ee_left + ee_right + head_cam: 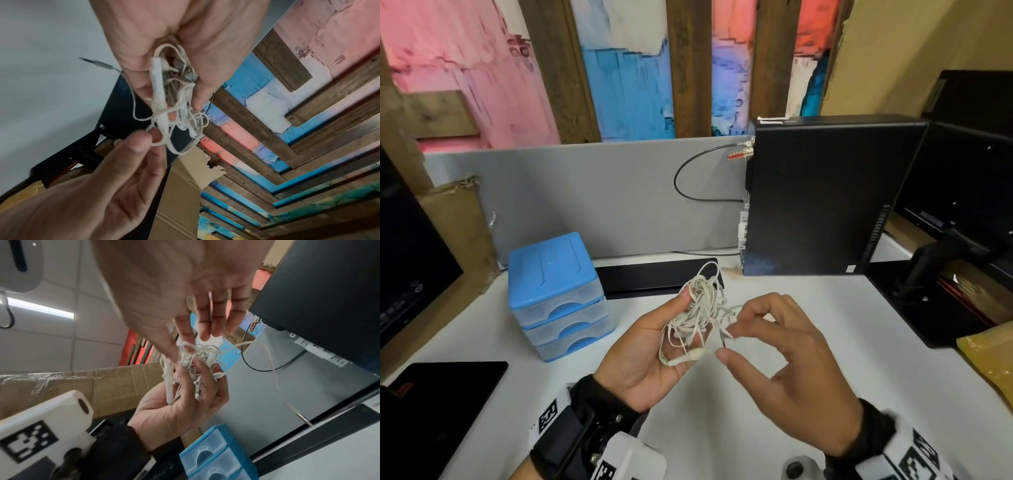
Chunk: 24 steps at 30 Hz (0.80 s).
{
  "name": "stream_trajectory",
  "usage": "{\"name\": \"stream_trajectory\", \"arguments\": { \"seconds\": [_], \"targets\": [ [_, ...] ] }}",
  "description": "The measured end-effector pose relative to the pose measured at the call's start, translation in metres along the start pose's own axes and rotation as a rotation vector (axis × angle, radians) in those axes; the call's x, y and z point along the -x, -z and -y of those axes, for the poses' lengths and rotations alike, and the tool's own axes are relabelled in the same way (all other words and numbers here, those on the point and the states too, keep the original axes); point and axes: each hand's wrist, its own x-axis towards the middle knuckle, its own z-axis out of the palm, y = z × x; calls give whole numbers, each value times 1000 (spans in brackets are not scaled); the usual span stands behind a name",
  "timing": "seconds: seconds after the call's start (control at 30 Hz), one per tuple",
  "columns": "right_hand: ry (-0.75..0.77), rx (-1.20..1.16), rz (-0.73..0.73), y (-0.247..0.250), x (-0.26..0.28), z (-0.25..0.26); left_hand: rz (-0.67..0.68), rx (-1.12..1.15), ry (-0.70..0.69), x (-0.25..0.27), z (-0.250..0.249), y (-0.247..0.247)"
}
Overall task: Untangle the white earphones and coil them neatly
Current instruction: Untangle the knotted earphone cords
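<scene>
The white earphones [702, 308] are a tangled bundle of thin cord lying in my left hand [683, 332], palm up above the white desk [825, 308]. The left thumb presses the bundle from the left, and the fingers curl under it. My right hand [726, 344] comes in from the right, its index finger and thumb at the bundle's right edge. In the left wrist view they pinch a loop of the earphones [176, 104]. One loose strand with the jack plug [304, 418] hangs free of the tangled earphones [197, 356].
A blue three-drawer box [558, 294] stands left of the hands. A black computer tower [825, 195] stands at the back right, a flat black bar [657, 277] behind the hands. A black pad [445, 387] lies near left, a yellow packet [989, 356] at the right edge.
</scene>
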Motion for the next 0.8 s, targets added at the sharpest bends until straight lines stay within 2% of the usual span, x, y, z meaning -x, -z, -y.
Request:
{"name": "stream_trajectory", "arguments": {
  "seconds": [0.1,0.2,0.3,0.4,0.47,0.53,0.63,0.8],
  "targets": [
    [-64,-129,30,3,-4,-5,-60,-70,-50,-3,4,2],
    [-125,-267,99,13,-8,-4,-195,-166,-199,-8,9,5],
    [-133,-122,135,21,-11,-10,-266,-222,-258,-8,10,4],
    [-70,176,-25,22,-13,-21,-315,-244,-237,-9,12,3],
    [-75,199,-193,21,-13,-24,-347,-245,-229,-11,13,5],
    [-165,28,-275,23,-17,-25,-367,-227,-224,-12,10,7],
    [-299,-303,-249,26,-22,-26,-366,-183,-189,-13,3,12],
    [-291,-470,-26,21,-20,-24,-368,-173,-124,-16,1,19]
  ]
}}
